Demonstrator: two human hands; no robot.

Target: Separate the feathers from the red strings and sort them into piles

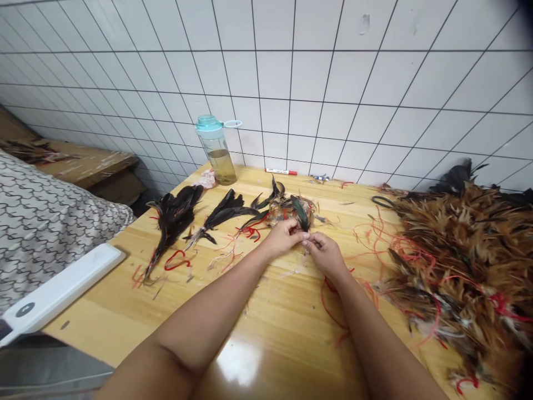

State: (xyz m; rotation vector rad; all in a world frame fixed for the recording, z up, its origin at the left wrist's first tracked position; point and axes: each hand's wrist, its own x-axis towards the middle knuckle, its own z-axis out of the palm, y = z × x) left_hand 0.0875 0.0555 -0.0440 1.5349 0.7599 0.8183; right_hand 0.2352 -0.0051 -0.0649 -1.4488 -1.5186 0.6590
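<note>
At the middle of the table my left hand (287, 238) and my right hand (323, 251) meet, fingertips pinched together. Between them stands a dark, greenish-black feather (300, 214), its lower end hidden by the fingers. Just beyond my hands lies a loose pile of brown and black feathers (277, 206) with bits of red string in it. To the left rest a large bundle of black feathers (175, 216) and a smaller black bundle (222, 213), quills toward me.
A water bottle (222, 164) with a teal lid stands near the tiled wall, beside a red-capped marker (281, 171). Brown feathers (458, 250) heap at the right, with tangled red string (387, 239). A white lamp-like bar (66, 283) juts over the left edge.
</note>
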